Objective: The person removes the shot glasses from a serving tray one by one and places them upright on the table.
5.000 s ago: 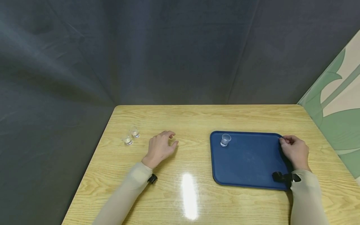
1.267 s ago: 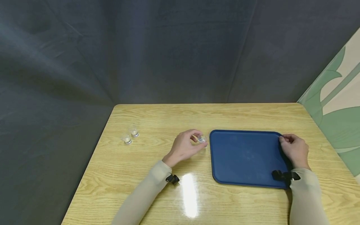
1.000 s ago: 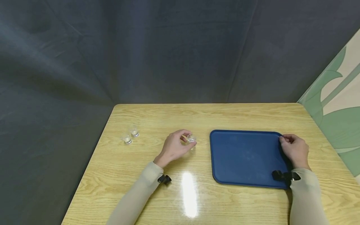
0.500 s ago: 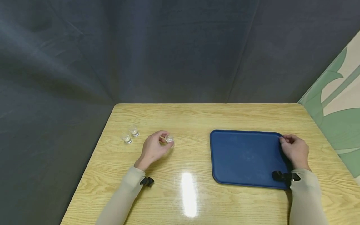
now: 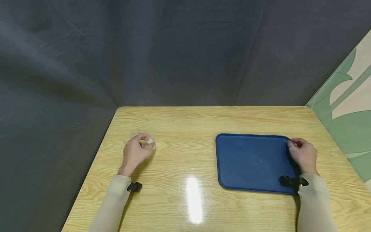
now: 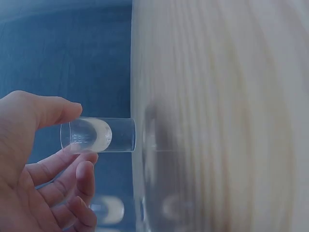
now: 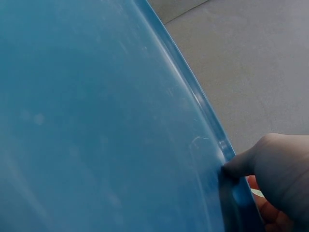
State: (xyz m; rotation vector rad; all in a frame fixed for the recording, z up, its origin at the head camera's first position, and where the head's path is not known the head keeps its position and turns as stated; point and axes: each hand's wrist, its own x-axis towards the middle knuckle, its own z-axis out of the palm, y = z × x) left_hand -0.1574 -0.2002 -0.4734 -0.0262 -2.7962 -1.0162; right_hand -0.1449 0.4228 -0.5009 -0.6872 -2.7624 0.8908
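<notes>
Between thumb and fingers my left hand (image 5: 134,153) pinches a small clear shot glass (image 5: 149,140) over the left part of the table. The left wrist view shows that shot glass (image 6: 123,135) close up, its far rim right at the wooden tabletop (image 6: 231,116). Two more shot glasses (image 5: 135,131) are mostly hidden behind this hand. My right hand (image 5: 303,155) grips the far right corner of a blue tray (image 5: 252,164), thumb on the rim. In the right wrist view the thumb (image 7: 241,164) presses on the tray's edge (image 7: 183,79).
The wooden table (image 5: 185,122) extends all round the tray. A dark curtain (image 5: 179,58) hangs behind it and along the left side. At the right stands a green and cream patterned panel (image 5: 353,122).
The shot glass stood on the tray at first. My left hand, then relaxed, took it off the tray and carried it left, beside the other two. The right hand stayed on the tray.
</notes>
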